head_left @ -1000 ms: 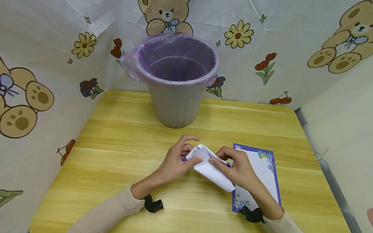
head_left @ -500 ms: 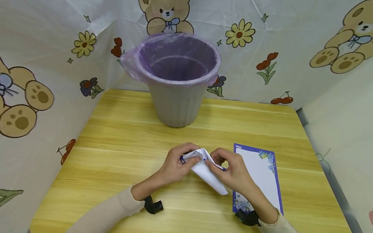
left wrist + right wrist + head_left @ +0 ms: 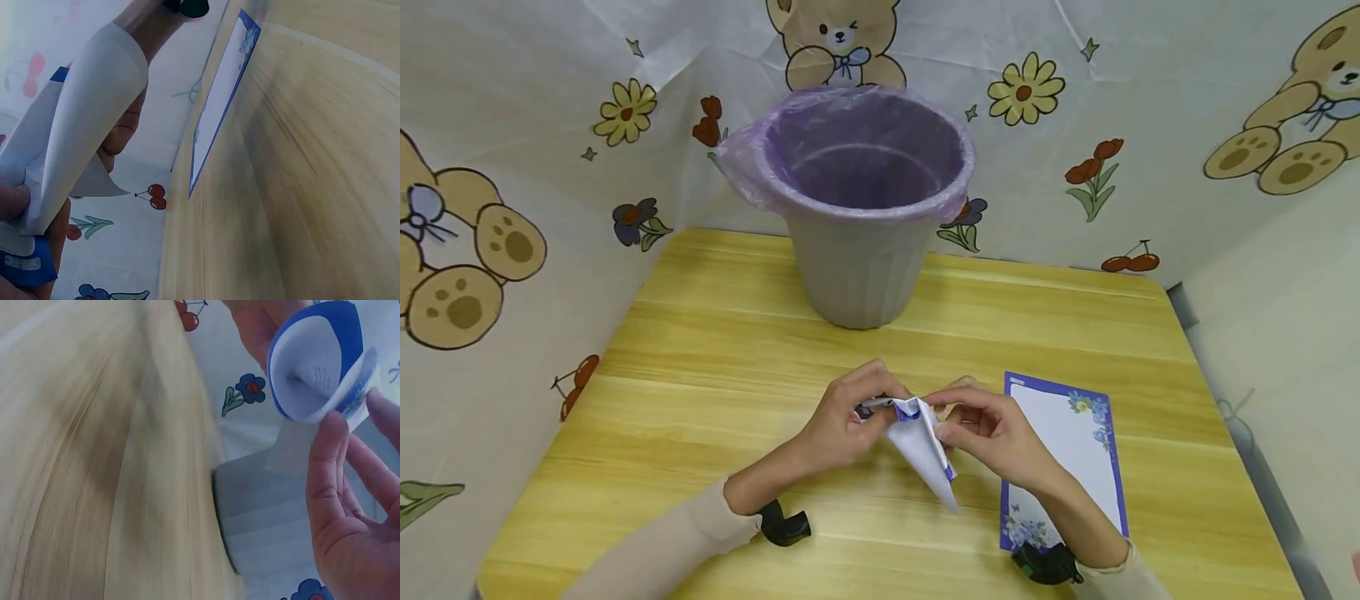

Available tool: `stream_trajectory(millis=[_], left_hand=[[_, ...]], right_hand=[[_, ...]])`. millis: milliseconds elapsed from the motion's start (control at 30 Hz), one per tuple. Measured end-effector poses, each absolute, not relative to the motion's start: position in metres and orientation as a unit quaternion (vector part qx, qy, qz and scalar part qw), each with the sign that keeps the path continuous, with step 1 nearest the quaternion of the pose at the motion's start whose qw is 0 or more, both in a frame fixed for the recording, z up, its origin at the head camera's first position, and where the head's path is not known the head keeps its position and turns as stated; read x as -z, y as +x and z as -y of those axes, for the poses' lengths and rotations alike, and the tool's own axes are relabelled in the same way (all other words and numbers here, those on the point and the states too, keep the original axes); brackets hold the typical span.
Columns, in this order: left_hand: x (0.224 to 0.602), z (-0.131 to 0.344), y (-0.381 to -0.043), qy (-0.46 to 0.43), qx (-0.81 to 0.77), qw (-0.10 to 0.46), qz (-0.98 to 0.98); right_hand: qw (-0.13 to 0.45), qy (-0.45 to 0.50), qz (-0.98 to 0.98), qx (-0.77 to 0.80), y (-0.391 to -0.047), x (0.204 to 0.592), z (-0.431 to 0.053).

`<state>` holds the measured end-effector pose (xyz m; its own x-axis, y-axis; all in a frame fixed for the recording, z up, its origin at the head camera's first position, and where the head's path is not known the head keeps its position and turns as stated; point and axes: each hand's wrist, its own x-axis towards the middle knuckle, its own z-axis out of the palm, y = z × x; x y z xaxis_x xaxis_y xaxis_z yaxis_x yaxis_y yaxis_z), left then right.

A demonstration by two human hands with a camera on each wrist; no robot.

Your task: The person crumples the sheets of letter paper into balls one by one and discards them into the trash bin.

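Note:
A sheet of white paper (image 3: 919, 454) with blue-purple edging is folded and curled between both hands, above the table. My left hand (image 3: 842, 421) pinches its upper left corner between thumb and fingers. On the other side, my right hand (image 3: 1000, 437) pinches the right edge with thumb and fingertips. The right wrist view shows the paper (image 3: 300, 369) rolled into an open cone, its blue border around the mouth. From the left wrist, the paper (image 3: 94, 112) bulges in a smooth curve, with a folded blue corner by the thumb.
A flat sheet of stationery (image 3: 1063, 467) with a purple border and flowers lies on the wooden table (image 3: 715, 358), under the right forearm. Behind the hands stands a grey bin (image 3: 865, 271) lined with a purple bag (image 3: 958, 196). A bear-printed cloth (image 3: 700, 50) hangs behind.
The paper has gone from a broad folded shape to a narrower cone pointing down. The right hand has shifted its pinch along the right edge, and its fingers now reach over the top.

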<state>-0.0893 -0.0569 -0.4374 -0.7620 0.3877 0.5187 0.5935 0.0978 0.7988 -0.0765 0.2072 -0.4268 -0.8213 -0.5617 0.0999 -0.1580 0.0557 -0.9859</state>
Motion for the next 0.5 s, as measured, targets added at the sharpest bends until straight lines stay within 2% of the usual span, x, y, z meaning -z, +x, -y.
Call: stream_trajectory(millis=[133,367,500], left_hand=[[0.437,0.053,-0.086,-0.342,0.584,0.079,0.732],[0.442,0.045,-0.082,-0.327,0.592,0.096,0.730],[0.443,0.046,-0.084,-0.304,0.607,0.064,0.731]], right_hand=[[0.126,-0.256,-0.727,0.624,-0.076,0.428,-0.204],[0.005,-0.264,-0.795,0.546,-0.073,0.425,-0.191],[-0.044,-0.279,-0.810,0.514,-0.074,0.422,-0.190]])
